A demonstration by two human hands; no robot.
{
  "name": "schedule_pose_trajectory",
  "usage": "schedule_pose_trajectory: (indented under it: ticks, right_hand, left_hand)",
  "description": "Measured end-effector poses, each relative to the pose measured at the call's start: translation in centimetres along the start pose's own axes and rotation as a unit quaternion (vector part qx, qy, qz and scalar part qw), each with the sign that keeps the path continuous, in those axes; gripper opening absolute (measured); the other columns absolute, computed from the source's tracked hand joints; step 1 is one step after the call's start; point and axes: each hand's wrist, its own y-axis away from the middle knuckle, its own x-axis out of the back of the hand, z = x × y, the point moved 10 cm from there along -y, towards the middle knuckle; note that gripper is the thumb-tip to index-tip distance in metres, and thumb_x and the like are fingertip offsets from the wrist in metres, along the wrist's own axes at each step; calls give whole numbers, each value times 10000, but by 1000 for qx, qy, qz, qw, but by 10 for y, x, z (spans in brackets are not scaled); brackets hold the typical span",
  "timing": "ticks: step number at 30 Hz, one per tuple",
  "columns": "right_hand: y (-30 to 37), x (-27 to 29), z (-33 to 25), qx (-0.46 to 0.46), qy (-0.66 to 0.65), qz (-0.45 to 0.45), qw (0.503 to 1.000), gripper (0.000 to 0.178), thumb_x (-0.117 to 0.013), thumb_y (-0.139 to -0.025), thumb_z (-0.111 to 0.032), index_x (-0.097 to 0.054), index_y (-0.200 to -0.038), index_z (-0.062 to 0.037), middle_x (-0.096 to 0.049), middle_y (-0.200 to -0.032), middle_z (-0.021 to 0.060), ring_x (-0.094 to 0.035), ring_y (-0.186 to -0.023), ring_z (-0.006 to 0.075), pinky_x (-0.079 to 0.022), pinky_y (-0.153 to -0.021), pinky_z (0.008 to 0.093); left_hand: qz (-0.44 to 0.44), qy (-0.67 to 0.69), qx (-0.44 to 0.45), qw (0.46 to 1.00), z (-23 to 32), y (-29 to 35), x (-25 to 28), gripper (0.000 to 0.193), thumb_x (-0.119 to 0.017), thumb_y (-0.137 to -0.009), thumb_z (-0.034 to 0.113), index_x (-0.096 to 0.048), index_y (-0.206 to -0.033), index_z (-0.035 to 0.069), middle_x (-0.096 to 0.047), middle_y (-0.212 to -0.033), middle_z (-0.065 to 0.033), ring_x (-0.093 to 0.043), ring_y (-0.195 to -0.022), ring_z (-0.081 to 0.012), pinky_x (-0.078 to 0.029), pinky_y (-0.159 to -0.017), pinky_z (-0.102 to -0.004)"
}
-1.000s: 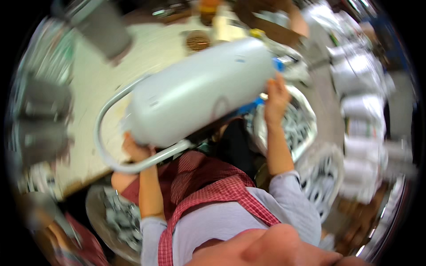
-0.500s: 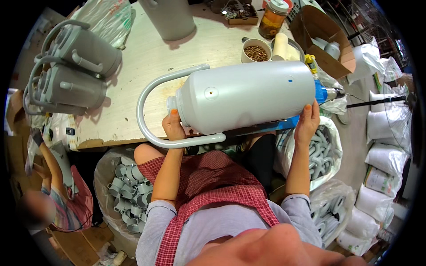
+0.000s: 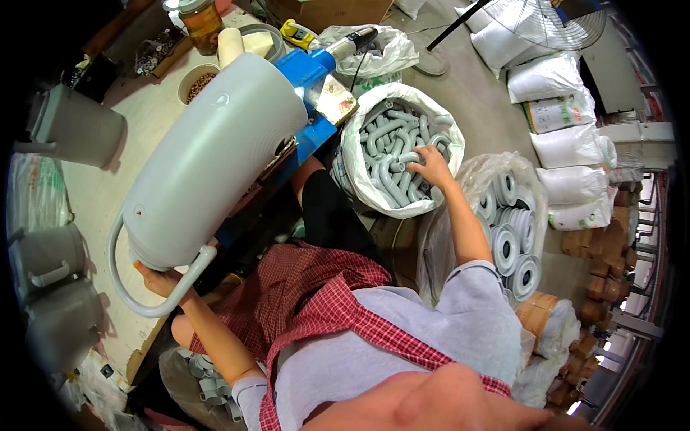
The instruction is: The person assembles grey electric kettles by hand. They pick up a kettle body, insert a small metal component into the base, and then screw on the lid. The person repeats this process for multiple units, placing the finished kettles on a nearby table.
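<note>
A large grey plastic flask body [image 3: 208, 154] lies tilted over the table's edge, its neck end toward me and to the left. An arched carrying handle [image 3: 118, 276] loops round that neck end. My left hand [image 3: 162, 279] grips the neck inside the loop; part of its fingers is hidden behind the body. Off to the right, my right hand [image 3: 433, 169] reaches into a white sack [image 3: 354, 169] full of grey curved handles [image 3: 392, 183]. Its thumb and fingers close round one curved handle [image 3: 410, 158] on top of the pile.
A blue clamp-like fixture [image 3: 305, 79] sits at the table's edge beyond the flask body. Bowl of small brass-coloured parts [image 3: 188, 85], jar [image 3: 201, 29] and grey jugs [image 3: 50, 266] stand on the table [image 3: 93, 205]. Beside the sack is a bag of ring-shaped parts [image 3: 507, 244].
My right hand has left the base of the flask body and gone into the sack of handles. The body has swung from level to slanting, and my view has turned right.
</note>
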Motion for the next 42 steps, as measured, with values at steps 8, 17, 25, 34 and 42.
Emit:
schedule_pose_trajectory:
  ticks: [8,17,25,34,42]
  right_hand:
    - [26,50,-59,70,-68,112,989,322,-723,-769,-63,-572,-1049,-19,-578,-1072,148,-583,-948,341,-492,-806,390]
    - [47,180,-272,290,-190,194,918,338,-728,-743,-2,-599,-1055,-12,-613,-1088,128,-600,-938,237,-489,-813,327]
    - [66,154,-364,399,-256,124,872,375,-732,-711,18,-549,-1037,-11,-628,-1037,138,-613,-934,243,-486,-860,352]
    - [117,22,-438,402,-480,-125,770,459,-656,-833,14,-402,-1215,9,-594,-1056,143,-610,-871,167,-503,-788,302]
    - [159,15,-487,513,-400,-131,748,435,-704,-775,18,-529,-1172,17,-637,-1020,185,-644,-877,264,-507,-774,331]
  left_hand:
    - [-63,-63,-1,996,-10,-14,9,483,-420,-1034,398,-621,-964,-36,-623,-807,-43,-554,-727,-106,-443,-641,-258]
    - [-99,-125,-37,986,-40,-27,16,502,-473,-1001,448,-664,-876,1,-589,-707,-21,-479,-574,-85,-374,-515,-255]
    - [-130,-54,-113,984,-16,-4,8,496,-511,-978,457,-596,-1079,-21,-616,-920,-55,-564,-850,-145,-459,-775,-293]
    - [-85,-8,-66,994,15,102,75,408,-526,-976,235,-427,-1295,2,-527,-1240,-148,-580,-879,-164,-498,-833,-313]
    - [-371,73,85,922,83,148,-10,260,-719,-834,33,-642,-1067,-52,-651,-1037,-111,-646,-804,-132,-546,-703,-243]
